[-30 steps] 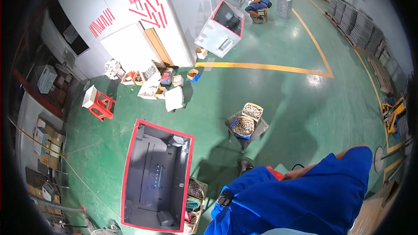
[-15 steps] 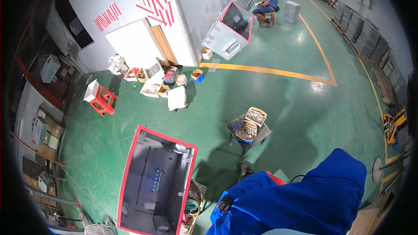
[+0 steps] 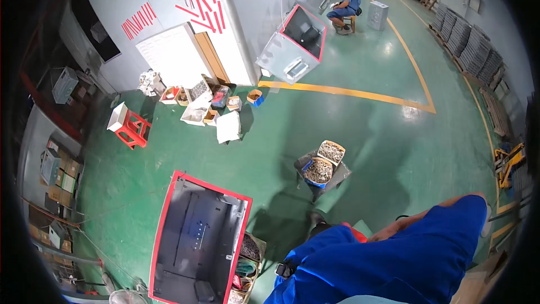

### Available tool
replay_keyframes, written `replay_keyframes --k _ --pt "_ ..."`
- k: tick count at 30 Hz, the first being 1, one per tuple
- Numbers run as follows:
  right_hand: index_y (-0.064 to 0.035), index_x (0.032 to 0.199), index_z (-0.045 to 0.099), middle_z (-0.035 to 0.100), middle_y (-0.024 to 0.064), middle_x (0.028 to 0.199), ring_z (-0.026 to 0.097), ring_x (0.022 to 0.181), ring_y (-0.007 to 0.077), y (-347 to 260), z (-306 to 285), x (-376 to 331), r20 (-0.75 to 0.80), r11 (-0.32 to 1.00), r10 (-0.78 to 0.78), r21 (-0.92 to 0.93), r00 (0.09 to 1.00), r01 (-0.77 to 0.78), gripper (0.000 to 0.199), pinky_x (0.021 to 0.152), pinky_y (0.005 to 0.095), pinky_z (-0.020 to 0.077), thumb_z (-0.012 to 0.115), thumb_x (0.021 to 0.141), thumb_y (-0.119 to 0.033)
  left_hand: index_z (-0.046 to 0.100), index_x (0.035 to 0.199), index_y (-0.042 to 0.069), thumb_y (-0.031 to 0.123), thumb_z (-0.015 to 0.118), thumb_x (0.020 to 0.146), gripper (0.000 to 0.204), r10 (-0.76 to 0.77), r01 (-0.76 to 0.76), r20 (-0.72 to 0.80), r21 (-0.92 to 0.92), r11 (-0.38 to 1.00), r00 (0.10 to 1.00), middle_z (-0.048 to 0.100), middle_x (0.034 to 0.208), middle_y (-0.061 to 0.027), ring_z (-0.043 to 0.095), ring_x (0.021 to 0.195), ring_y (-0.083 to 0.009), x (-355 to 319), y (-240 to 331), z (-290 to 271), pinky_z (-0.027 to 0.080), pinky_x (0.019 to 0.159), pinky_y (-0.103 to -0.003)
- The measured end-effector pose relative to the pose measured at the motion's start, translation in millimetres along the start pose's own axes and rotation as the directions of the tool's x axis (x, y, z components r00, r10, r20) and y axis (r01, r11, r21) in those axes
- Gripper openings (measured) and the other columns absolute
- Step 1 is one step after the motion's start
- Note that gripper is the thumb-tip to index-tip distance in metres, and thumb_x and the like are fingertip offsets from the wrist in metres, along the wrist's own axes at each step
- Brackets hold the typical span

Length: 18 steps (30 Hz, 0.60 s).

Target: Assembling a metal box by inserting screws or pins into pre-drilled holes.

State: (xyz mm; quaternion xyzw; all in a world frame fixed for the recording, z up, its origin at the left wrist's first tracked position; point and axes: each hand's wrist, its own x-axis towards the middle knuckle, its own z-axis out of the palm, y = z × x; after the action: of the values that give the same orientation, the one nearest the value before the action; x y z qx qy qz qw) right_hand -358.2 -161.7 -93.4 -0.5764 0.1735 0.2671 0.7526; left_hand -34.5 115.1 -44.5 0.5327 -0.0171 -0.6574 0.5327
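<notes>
Neither of my hands shows in the head view. Only a blue sleeve (image 3: pixel 394 264) fills the lower right, with a thin strip of bare arm (image 3: pixel 427 217) along its upper edge. Nearest to it on the green floor stands a small grey stand (image 3: pixel 337 177) bearing two trays of small metal parts (image 3: pixel 319 170). A large dark flat panel with a red frame (image 3: pixel 197 242) lies at the lower left. Boxes of small parts (image 3: pixel 247 253) sit against its right side.
A second red-framed panel (image 3: pixel 295 42) leans by the white wall. Open boxes (image 3: pixel 202 101) and a red stool (image 3: pixel 133 129) stand below a white board. A person in blue sits far off (image 3: pixel 346 3). Grey stacks (image 3: pixel 472 45) and a yellow pallet jack (image 3: pixel 506 163) line the right.
The whole view has drifted slightly, with the floor objects sliding a little downward in the picture. The blue sleeve stays at the lower right.
</notes>
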Motion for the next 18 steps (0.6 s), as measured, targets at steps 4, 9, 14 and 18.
replay_keyframes --k 4,9,14,18 --pt "0.0007 0.08 0.057 0.054 -0.0017 0.075 0.049 0.072 0.0058 -18.5 -8.8 16.3 0.045 0.989 -0.082 0.124 0.996 0.076 0.023 0.062 0.0288 0.0405 0.052 0.089 -0.02 0.056 0.098 -0.001 0.021 0.054 0.091 0.023 0.008 -0.008 -0.019 -0.009 1.0 1.0 0.058 0.08 -0.0025 0.052 0.07 -0.0078 -4.8 10.0 0.2 0.04 0.064 -0.022" --pt "-0.0016 0.08 0.059 0.052 -0.003 0.072 0.049 0.068 0.0048 -57.5 -4.0 55.1 0.005 0.965 -0.116 0.236 0.993 0.111 0.023 0.06 0.0265 0.0398 0.053 0.09 -0.022 0.056 0.099 -0.001 0.021 0.054 0.092 0.023 0.004 -0.004 -0.043 -0.008 1.0 0.999 0.059 0.081 -0.0024 0.052 0.071 -0.0076 -5.0 13.1 -4.1 0.04 0.065 -0.022" --pt "-0.0092 0.074 0.059 0.05 -0.0076 0.06 0.043 0.051 0.0018 -148.1 16.3 88.9 0.2 0.96 0.036 0.264 0.979 -0.09 0.03 0.048 0.023 0.0332 0.055 0.091 -0.033 0.056 0.1 -0.001 0.021 0.054 0.092 0.024 -0.016 0.016 -0.034 -0.01 1.0 0.999 0.059 0.082 -0.0024 0.052 0.072 -0.0074 -1.9 14.1 -3.8 0.04 0.066 -0.022" --pt "-0.0114 0.07 0.057 0.048 -0.0093 0.057 0.04 0.048 0.0002 -159.7 27.4 115.4 0.19 0.977 -0.01 0.21 0.982 -0.031 0.031 0.046 0.0203 0.0306 0.058 0.09 -0.036 0.056 0.101 -0.001 0.021 0.054 0.092 0.024 -0.016 0.016 -0.021 -0.003 1.0 1.0 0.059 0.083 -0.0024 0.053 0.073 -0.0072 -8.6 13.1 -5.9 0.041 0.067 -0.022"
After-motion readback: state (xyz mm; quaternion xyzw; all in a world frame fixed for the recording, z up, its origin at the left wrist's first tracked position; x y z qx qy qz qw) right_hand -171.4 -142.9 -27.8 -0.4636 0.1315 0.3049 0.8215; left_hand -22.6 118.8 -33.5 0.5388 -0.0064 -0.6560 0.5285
